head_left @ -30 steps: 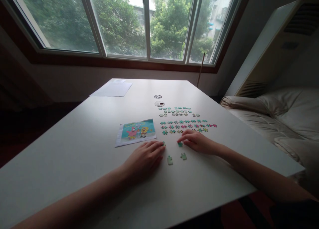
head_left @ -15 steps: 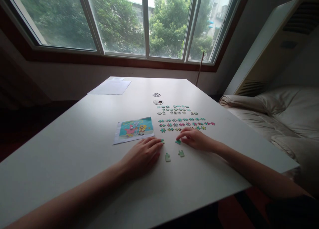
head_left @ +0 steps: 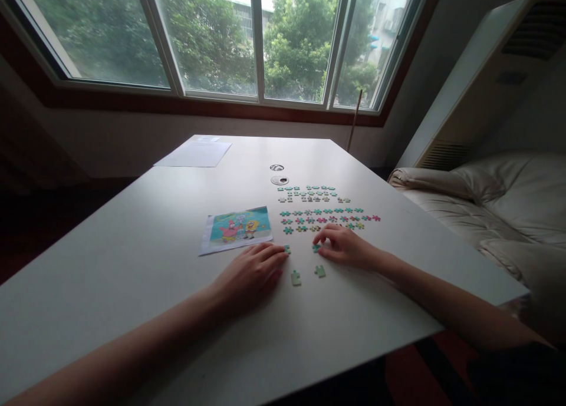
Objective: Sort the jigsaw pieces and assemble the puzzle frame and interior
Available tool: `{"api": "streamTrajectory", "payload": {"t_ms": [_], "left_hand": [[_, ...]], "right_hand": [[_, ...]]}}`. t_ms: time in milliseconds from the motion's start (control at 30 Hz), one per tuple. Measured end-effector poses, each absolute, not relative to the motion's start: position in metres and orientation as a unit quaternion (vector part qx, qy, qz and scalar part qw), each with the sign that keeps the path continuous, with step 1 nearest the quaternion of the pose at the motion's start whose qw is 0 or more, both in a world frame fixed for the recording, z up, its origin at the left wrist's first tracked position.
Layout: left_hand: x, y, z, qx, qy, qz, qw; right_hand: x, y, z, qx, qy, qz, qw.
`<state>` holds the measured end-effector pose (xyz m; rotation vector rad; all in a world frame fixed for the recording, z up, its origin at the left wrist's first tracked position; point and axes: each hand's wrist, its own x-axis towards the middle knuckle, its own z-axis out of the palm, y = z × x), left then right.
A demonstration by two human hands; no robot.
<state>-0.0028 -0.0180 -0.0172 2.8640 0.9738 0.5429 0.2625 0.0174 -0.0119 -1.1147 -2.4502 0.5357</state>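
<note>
Both sides busy

Head view: your left hand [head_left: 254, 268], fingers nearly together, is touching a green piece [head_left: 288, 250] at its two o'clock; thumb hidden, so you cannot tell its grip. Your right hand [head_left: 347, 245] is pinching a teal piece [head_left: 315, 248] at its nine o'clock, thumb and forefinger almost meeting.

You have two hands, one left hand [head_left: 252, 270] and one right hand [head_left: 342, 244], with one left-side piece [head_left: 288, 250] and one right-side piece [head_left: 315, 248] at their fingertips, plus two loose pieces [head_left: 296, 279] nearer you. Beyond, you have six rows of puzzle pieces [head_left: 326, 212], too small to total surely. You also have one cartoon picture [head_left: 241, 225], two round discs [head_left: 279, 181] and one table [head_left: 119, 264].
</note>
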Motion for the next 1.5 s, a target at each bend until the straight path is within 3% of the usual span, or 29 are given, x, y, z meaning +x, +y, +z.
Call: {"api": "streamTrajectory", "payload": {"t_ms": [200, 400, 667, 1200, 1367, 1500], "left_hand": [[-0.003, -0.018, -0.018, 0.928, 0.326, 0.178, 0.035], [-0.004, -0.017, -0.020, 0.931, 0.322, 0.171, 0.021], [-0.004, -0.017, -0.021, 0.931, 0.326, 0.165, 0.022], [-0.005, -0.016, -0.023, 0.935, 0.315, 0.162, 0.024], [-0.003, -0.021, -0.017, 0.945, 0.259, 0.198, 0.039], [-0.003, -0.026, -0.011, 0.962, 0.201, 0.177, 0.059]], "right_hand": [[0.269, 0.022, -0.012, -0.400, -0.869, 0.185, 0.226], [0.259, 0.016, -0.012, -0.436, -0.862, 0.155, 0.205], [0.277, 0.022, -0.003, -0.377, -0.881, 0.220, 0.184], [0.281, 0.031, -0.007, -0.410, -0.875, 0.183, 0.182], [0.276, 0.018, -0.001, -0.369, -0.892, 0.163, 0.204], [0.264, -0.002, 0.003, -0.327, -0.910, 0.193, 0.165]]}}
